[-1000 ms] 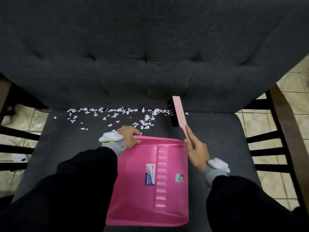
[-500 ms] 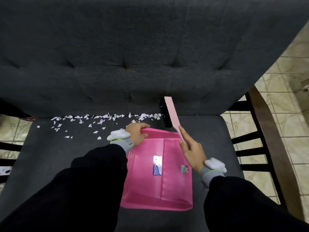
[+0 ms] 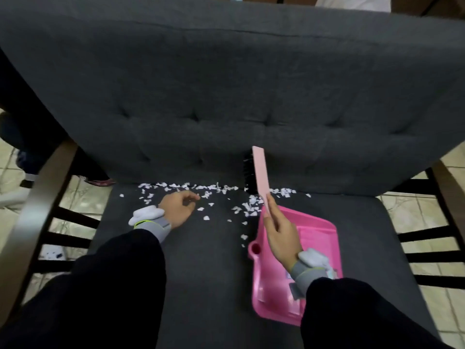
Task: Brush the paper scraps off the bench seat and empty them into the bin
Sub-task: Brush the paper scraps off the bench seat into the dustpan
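White paper scraps (image 3: pixel 201 188) lie scattered along the back of the dark grey bench seat (image 3: pixel 206 260), where it meets the backrest. A pink dustpan (image 3: pixel 319 238) rests on the seat to the right, partly under my right arm. My right hand (image 3: pixel 279 235) grips the handle of a pink brush (image 3: pixel 260 172), whose black bristles face left against the backrest. My left hand (image 3: pixel 177 209) hovers over the scraps with loosely curled fingers and holds nothing.
The tufted grey backrest (image 3: pixel 226 96) rises behind the scraps. Dark wooden armrests with slats stand at the left (image 3: pixel 37 197) and right (image 3: pixel 448 202). Tiled floor (image 3: pixel 425 222) shows beyond them. No bin is in view.
My left hand has let go of the dustpan and moved left over the scraps. The dustpan now lies to the right on the seat. The view has shifted.
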Motion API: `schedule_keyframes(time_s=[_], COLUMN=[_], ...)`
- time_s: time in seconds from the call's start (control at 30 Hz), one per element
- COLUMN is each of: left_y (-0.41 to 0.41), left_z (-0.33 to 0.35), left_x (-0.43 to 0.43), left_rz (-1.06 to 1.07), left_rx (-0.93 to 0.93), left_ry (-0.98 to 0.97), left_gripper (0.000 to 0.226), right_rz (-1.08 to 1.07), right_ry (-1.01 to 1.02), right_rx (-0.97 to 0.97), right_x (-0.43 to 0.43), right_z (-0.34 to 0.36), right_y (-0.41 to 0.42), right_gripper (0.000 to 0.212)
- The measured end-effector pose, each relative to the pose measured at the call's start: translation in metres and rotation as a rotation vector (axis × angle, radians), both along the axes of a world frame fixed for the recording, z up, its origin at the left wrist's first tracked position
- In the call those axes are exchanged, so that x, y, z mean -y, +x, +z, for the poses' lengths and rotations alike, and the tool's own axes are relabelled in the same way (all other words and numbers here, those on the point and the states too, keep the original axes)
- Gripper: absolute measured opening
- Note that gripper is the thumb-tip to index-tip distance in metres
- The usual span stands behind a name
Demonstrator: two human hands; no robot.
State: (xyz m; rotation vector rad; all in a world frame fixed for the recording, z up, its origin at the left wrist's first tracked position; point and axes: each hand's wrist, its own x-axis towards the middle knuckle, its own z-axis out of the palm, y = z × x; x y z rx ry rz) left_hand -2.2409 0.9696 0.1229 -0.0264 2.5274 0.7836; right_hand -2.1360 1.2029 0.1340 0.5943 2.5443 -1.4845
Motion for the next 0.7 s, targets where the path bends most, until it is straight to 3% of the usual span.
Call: schedule_keyframes(time_s=[0.23,0.37,0.53,0.7], left_y=[-0.019,-0.027,-0.029,-0.017], left_z=[-0.009,-0.016,-0.032,-0.047], left_x=[0.139,0.204,0.221,0.223], left_rz=[0.041,0.040,0.075,0.109], left_rx=[0.012,0.028,-0.008,-0.007], left_ry=[0.074,0.091,0.120,0.163], left_gripper=[0.018,0.021,0.019,0.021], right_rz=[-0.291,-0.100,0.249,0.359], right_ry=[0.028,0.014,0.143,0.179], right_rx=[-0.015,0.084,0.243,0.339], right_x=[0.134,0.223,0.276,0.289], right_z=[-0.010,-0.034,-0.063,-0.080], right_y=[0.014,0.013,-0.021,-0.039], right_gripper=[0.047,0.049,0.050,0.052])
